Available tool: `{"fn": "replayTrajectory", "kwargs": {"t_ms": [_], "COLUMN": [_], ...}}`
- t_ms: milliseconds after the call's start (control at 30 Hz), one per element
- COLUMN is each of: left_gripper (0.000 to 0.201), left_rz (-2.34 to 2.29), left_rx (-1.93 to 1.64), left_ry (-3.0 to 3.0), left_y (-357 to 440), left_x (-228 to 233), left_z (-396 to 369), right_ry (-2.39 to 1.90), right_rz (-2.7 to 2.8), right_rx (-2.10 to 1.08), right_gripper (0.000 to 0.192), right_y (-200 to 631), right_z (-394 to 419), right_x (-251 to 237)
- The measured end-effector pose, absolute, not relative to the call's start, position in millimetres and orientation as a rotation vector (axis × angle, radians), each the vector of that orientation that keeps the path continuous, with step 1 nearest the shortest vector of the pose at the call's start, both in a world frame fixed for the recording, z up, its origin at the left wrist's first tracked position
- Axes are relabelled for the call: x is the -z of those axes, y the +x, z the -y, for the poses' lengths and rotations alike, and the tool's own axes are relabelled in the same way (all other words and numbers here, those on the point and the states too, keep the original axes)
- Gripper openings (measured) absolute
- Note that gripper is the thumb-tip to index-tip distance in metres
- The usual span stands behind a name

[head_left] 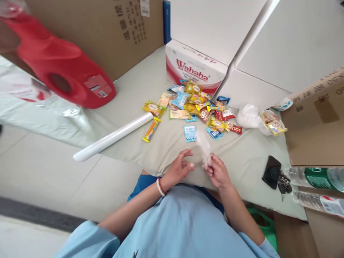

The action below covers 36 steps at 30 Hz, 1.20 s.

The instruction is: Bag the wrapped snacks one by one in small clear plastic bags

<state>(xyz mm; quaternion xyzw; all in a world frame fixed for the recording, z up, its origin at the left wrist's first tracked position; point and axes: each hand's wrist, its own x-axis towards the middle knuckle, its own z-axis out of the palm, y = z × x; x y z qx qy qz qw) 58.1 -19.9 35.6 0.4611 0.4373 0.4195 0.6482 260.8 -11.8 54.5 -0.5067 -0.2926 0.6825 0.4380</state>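
light blue shirt point(185, 229) below; right fingers point(211, 165) pinch clear bag point(203, 147), left fingers point(186, 157) spread beside.

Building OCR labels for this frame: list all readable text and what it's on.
"Wahaha": red script on the white and red carton.
Smaller line under it: too blurred to read.
Printed column and white sticker on the brown box: too small to read.
Print on the right cardboard box: upside down, blurred, unreadable.
Red jug label, snack packets, bottle labels: unreadable.

Left hand point(179, 168) fingers half-curled, loose; right hand point(218, 172) fingers pinched together.
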Motion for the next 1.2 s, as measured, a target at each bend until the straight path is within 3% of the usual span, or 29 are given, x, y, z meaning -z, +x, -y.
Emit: {"fn": "replayTrajectory", "kwargs": {"t_ms": [67, 233, 500, 633, 833, 1033, 1200], "left_gripper": [0.056, 0.046, 0.055, 0.047, 0.037, 0.039, 0.043], "left_rz": [-0.846, -0.967, -1.041, -0.963, -1.158, -1.149, -1.207], "left_rx": [-0.883, -1.021, -0.805, -0.825, -0.929, -0.913, -0.966], "left_ry": [0.856, 0.583, 0.558, 0.539, 0.817, 0.852, 0.719], "left_y": [69.8, 57.6, 46.3, 58.9, 63.7, 69.5, 58.2], "left_x": [-39.7, -34.5, -39.1, -39.4, -41.2, -39.0, -32.4], "left_z": [13.3, -0.8, 13.3, 19.7, 14.3, 19.5, 24.6], "right_ry": [-1.3, -1.366, -1.317, -1.31, -1.476, -1.447, -1.428], "right_rz": [0.784, 0.886, 0.798, 0.886, 1.433, 1.283, 0.814], "right_rx": [-1.735, -1.609, -1.669, -1.747, -0.966, -1.374, -1.411], "right_gripper": [0.039, 0.041, 0.042, 0.041, 0.036, 0.026, 0.038], "right_y": [239.8, 252.4, 258.2, 245.1, 247.3, 249.5, 276.2], "right_z": [25.5, 19.0, 23.1, 28.2, 35.8, 29.8, 26.9], "right_x": [-52.3, -60.4, -57.3, -51.1, -46.5, -44.3, -36.7]}}
